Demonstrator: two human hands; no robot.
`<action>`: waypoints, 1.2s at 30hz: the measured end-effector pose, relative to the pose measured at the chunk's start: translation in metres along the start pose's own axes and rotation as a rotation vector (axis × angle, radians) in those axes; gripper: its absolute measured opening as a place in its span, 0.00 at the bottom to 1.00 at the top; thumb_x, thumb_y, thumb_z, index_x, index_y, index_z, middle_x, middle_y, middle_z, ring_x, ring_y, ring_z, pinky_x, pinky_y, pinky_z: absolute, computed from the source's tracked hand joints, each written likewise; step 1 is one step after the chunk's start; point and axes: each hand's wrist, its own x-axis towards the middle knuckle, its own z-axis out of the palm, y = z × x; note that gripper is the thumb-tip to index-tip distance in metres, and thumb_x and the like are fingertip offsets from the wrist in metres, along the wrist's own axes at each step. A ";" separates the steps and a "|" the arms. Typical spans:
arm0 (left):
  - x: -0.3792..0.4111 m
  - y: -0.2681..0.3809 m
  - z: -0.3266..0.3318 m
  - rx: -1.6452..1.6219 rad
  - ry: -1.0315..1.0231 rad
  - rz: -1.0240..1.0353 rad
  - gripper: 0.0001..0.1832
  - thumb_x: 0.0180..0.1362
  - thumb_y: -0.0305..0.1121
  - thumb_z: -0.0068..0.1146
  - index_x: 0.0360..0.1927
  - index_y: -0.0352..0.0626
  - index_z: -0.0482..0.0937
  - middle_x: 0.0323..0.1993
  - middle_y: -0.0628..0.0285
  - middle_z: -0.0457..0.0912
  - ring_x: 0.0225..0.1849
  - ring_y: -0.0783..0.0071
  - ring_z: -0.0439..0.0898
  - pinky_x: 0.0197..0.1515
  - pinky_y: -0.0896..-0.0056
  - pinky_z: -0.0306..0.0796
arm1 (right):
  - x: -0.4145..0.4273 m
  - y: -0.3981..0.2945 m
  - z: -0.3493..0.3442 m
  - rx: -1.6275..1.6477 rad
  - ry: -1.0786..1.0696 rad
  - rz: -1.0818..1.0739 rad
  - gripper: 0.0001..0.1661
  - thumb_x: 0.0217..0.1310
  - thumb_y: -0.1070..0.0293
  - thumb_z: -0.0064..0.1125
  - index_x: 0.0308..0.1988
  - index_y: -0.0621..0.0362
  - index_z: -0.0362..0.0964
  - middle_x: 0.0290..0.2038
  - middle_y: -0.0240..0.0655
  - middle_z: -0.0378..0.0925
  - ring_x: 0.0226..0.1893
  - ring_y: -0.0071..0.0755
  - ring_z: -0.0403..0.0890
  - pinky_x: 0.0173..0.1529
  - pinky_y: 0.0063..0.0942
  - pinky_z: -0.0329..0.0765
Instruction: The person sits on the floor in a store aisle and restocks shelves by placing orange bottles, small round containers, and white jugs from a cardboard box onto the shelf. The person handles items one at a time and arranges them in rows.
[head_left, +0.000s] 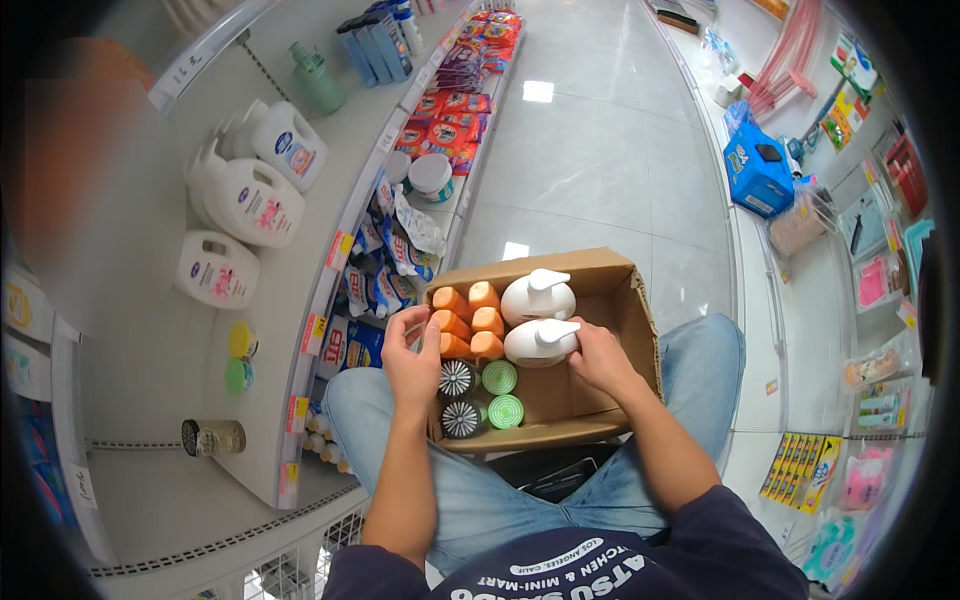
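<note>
An open cardboard box (609, 289) sits before me between my knees. Within it, my right hand (604, 360) grips the side of the nearer white pump bottle (534, 345). Right behind that bottle stands a second white pump bottle (529, 300). My left hand (414, 356) is at the box's left wall, thumb beside several orange-topped containers (451, 324); whether it grips the wall is unclear. Nearer me are two black-and-white striped lids (459, 379) and two green ringed lids (500, 377), all upright in the box's left part.
Left shelf holds white handled jugs (259, 202), a green pump bottle (315, 79), small yellow-lidded (244, 340) and green-lidded (240, 375) jars, and a lying jar (214, 437). Detergent packets (450, 135) fill a lower shelf. Opposite, a blue package (757, 169) stands on the right shelf.
</note>
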 end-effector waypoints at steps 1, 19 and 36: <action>0.001 -0.006 -0.002 0.089 -0.008 -0.042 0.14 0.65 0.32 0.60 0.50 0.34 0.79 0.51 0.52 0.80 0.53 0.62 0.81 0.56 0.64 0.74 | 0.002 0.001 0.000 -0.042 -0.014 0.018 0.15 0.53 0.77 0.56 0.43 0.64 0.69 0.42 0.58 0.80 0.45 0.67 0.79 0.50 0.55 0.77; -0.003 -0.014 0.005 0.339 -0.127 -0.118 0.33 0.73 0.52 0.47 0.64 0.27 0.69 0.63 0.38 0.72 0.65 0.43 0.71 0.68 0.54 0.63 | 0.010 0.047 -0.077 0.052 0.402 0.149 0.21 0.63 0.67 0.61 0.54 0.64 0.72 0.52 0.45 0.78 0.51 0.45 0.79 0.56 0.38 0.76; -0.007 -0.029 0.016 0.554 -0.136 -0.027 0.38 0.72 0.52 0.46 0.69 0.23 0.62 0.68 0.32 0.66 0.69 0.37 0.66 0.72 0.49 0.58 | 0.014 0.070 -0.043 -0.264 0.359 0.361 0.28 0.63 0.59 0.61 0.52 0.69 0.64 0.42 0.67 0.79 0.46 0.74 0.78 0.49 0.56 0.75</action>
